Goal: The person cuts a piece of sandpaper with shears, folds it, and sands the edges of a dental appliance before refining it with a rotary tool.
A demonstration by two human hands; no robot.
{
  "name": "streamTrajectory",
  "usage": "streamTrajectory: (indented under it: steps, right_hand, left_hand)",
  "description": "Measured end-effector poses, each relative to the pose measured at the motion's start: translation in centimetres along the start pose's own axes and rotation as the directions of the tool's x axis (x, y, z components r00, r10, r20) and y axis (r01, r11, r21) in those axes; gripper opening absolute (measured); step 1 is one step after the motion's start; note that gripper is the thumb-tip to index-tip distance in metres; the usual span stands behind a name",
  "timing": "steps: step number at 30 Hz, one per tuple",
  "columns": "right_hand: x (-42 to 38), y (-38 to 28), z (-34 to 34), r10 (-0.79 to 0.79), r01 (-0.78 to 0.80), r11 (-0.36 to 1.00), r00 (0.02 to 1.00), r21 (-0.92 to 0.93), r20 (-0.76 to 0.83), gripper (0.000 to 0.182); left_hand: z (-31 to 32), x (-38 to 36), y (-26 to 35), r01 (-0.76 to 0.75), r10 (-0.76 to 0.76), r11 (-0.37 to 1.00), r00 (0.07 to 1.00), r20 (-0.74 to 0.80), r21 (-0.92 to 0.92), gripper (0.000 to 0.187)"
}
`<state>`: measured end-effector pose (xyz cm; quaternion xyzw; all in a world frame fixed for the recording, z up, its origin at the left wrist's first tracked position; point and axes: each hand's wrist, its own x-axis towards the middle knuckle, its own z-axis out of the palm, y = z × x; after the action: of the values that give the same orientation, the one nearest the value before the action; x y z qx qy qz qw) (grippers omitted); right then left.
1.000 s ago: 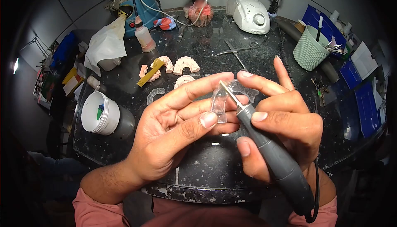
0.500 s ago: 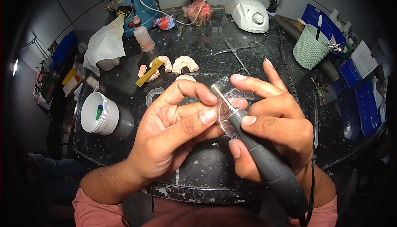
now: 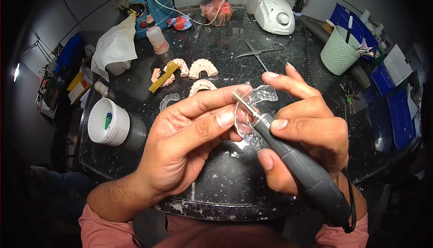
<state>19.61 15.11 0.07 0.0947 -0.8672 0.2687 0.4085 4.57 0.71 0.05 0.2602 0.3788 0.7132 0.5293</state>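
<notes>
- The clear dental aligner [image 3: 267, 93] lies in front of the left hand [image 3: 176, 148], off its fingertips on the right side; this hand is the nearer one and bears the piece.
- Left hand: nearly closed in a pinch, thumb [image 3: 224, 118] and fingers gripping the closed, curved side of the arch.
- The arch bows toward the left hand and opens toward the right hand [image 3: 318, 130], one end up and away, the other down toward the person.
- Right hand: partly closed around the dark rotary handpiece [image 3: 309, 171], index finger and thumb near its front end, two fingers extended up and away.
- The handpiece's long axis runs slantwise, from its cable end, near the person on the right, to its slim bur [image 3: 244, 102], up and to the left.
- The bur crosses over the aligner's curve, with its tip beside the left index fingertip; whether it touches the plastic is hard to tell, the piece being see-through.
- Beyond the hands, plaster dental models [image 3: 203, 69] sit on the dark bench [image 3: 216, 182].
</notes>
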Motion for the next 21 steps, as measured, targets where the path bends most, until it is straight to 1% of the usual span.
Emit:
streamTrajectory:
  steps: [1, 3, 7, 8, 10, 11, 13, 15, 16, 19, 21]
  right_hand:
    - [0.0, 0.03, 0.03, 0.0, 0.0, 1.0, 1.0, 0.0, 0.0, 0.043]
    - [-0.09, 0.08, 0.09, 0.001, 0.0, 1.0, 0.999, 0.024, -0.047, 0.043]
    - [-0.08, 0.05, 0.14, -0.02, 0.021, 0.999, 0.999, 0.03, -0.034, 0.044]
    - [-0.01, -0.07, 0.12, -0.001, 0.001, 1.0, 1.0, 0.02, -0.031, 0.044]
    - [0.05, -0.19, 0.03, 0.018, -0.017, 1.0, 0.999, 0.008, -0.029, 0.044]
    - [0.06, -0.22, -0.03, 0.008, -0.008, 1.0, 1.0, 0.013, -0.013, 0.044]
    - [0.0, -0.17, -0.01, -0.002, 0.002, 1.0, 1.0, 0.017, 0.004, 0.044]
    - [-0.14, 0.02, 0.22, 0.017, -0.015, 1.0, 0.999, 0.024, -0.047, 0.044]
    - [-0.13, 0.01, 0.15, 0.019, -0.018, 0.999, 0.999, 0.028, -0.035, 0.044]
    - [0.19, -0.37, -0.2, 0.013, -0.013, 1.0, 1.0, -0.003, 0.003, 0.044]
    - [0.06, -0.14, -0.05, 0.008, -0.008, 1.0, 1.0, 0.011, -0.007, 0.044]
  left_hand:
    - [-0.02, 0.03, 0.06, 0.004, -0.004, 1.0, 1.0, 0.013, 0.014, 0.042]
    - [-0.17, 0.12, -0.06, -0.013, 0.013, 1.0, 1.0, 0.008, 0.018, 0.042]
    - [-0.5, 0.24, -0.16, -0.05, 0.05, 0.997, 0.999, 0.004, 0.051, 0.041]
    - [-0.34, 0.23, -0.23, -0.049, 0.049, 0.998, 0.999, 0.004, 0.05, 0.041]
    - [0.09, 0.23, -0.36, -0.094, 0.096, 0.994, 0.995, -0.035, 0.06, 0.042]
    - [-0.04, 0.23, -0.31, -0.093, 0.096, 0.994, 0.995, -0.035, 0.061, 0.042]
    - [-0.46, 0.25, -0.17, -0.065, 0.064, 0.994, 0.998, 0.014, 0.09, 0.042]
    - [0.03, 0.3, -0.39, -0.087, 0.088, 0.993, 0.996, -0.014, 0.077, 0.042]
    - [0.21, 0.33, -0.45, -0.108, 0.111, 0.992, 0.993, -0.042, 0.065, 0.042]
    - [-0.1, 0.38, -0.43, -0.119, 0.121, 0.989, 0.992, -0.018, 0.09, 0.042]
    - [-0.02, 0.27, -0.37, -0.123, 0.125, 0.987, 0.992, -0.024, 0.1, 0.042]
